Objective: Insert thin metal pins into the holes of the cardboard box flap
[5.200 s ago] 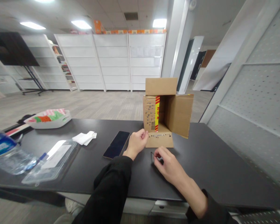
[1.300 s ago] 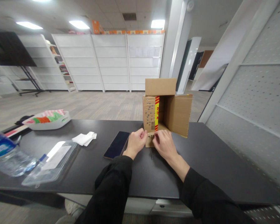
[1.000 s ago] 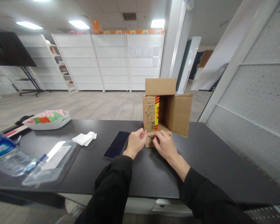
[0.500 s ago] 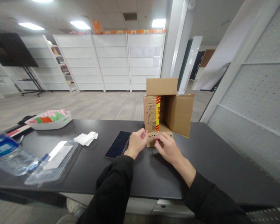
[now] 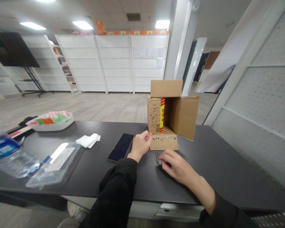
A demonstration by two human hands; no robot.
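A cardboard box [image 5: 154, 117] stands on the table with its flaps open toward me. Small grey dots cover its left flap, and a row of small shiny bits and holes runs along the lowered front flap [image 5: 165, 144]. My left hand [image 5: 140, 145] is closed at the left end of that flap; whatever its fingertips hold is hidden. In front of the flap, my right hand [image 5: 178, 165] pinches a thin metal rod [image 5: 159, 155] close to the tabletop. A similar thin metal rod [image 5: 156, 157] lies just left of those fingers.
A phone [image 5: 121, 147] lies left of my left hand. Farther left are folded tissues [image 5: 88, 140], a clear plastic case [image 5: 59, 163], a water bottle [image 5: 11, 158] and a white basket [image 5: 54, 126] with colourful packets. A perforated panel [image 5: 263, 104] borders the right side.
My right hand has moved from the front flap down and toward me, to the tabletop beside the thin rod. The flap's row is now uncovered. My left hand stays in place.
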